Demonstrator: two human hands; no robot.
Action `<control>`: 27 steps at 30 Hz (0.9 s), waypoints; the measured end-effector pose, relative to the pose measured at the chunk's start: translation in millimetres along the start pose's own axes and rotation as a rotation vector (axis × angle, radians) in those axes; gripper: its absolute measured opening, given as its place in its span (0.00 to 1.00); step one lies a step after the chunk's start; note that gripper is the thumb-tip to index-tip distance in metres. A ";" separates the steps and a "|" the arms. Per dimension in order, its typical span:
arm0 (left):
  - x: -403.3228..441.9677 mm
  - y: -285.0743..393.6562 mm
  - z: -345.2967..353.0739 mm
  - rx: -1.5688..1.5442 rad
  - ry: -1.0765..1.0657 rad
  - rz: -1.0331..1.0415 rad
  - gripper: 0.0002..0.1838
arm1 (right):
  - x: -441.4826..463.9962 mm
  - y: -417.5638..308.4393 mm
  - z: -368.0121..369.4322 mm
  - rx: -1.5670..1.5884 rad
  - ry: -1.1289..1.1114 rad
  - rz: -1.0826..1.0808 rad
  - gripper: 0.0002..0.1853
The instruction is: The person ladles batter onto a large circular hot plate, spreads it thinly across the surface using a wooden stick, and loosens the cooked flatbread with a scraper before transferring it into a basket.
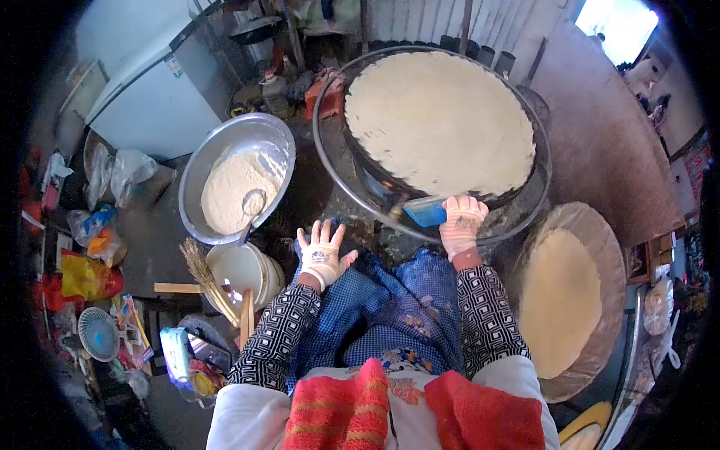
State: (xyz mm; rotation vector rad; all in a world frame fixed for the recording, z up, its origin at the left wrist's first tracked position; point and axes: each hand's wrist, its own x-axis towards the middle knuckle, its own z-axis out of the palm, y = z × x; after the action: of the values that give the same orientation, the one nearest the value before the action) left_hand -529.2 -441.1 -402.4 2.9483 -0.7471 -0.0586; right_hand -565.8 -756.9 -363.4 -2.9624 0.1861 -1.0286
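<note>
My right hand (461, 223), in a pale glove, is closed around a blue scraper (426, 213) at the near edge of a large round griddle. A thin, pale sheet of batter (442, 120) covers most of the griddle's surface, its edge ragged. Around the griddle runs a wide metal ring (321, 142). My left hand (322, 253), gloved too, rests with fingers spread on my blue checked apron over the knee. Nothing is in it. Beyond it to the left, a metal basin (193, 180) holds pale batter or dough (229, 195) with a ladle (253, 202) in it.
A white bucket (268, 279) with a straw brush (202, 274) stands by my left knee. At the right, a round covered tray (609, 300) bears a pale flatbread (562, 300). A white chest freezer (154, 105) and plastic bags (131, 176) are at the left. A brown board (600, 127) leans behind.
</note>
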 end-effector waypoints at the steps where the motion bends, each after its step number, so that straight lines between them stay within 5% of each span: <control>1: -0.4 2.5 -2.8 -0.009 -0.029 -0.010 0.40 | 2.1 -2.2 0.3 0.000 0.009 -0.008 0.02; 27: -2.1 -3.2 -10.6 -0.092 -0.020 -0.092 0.39 | 19.8 -19.8 6.4 0.049 -0.008 0.017 0.06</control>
State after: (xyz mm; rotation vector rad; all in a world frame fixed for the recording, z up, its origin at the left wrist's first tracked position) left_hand -528.9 -436.4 -392.2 2.8967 -0.5934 -0.1266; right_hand -544.3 -739.6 -355.4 -2.9154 0.1835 -1.0043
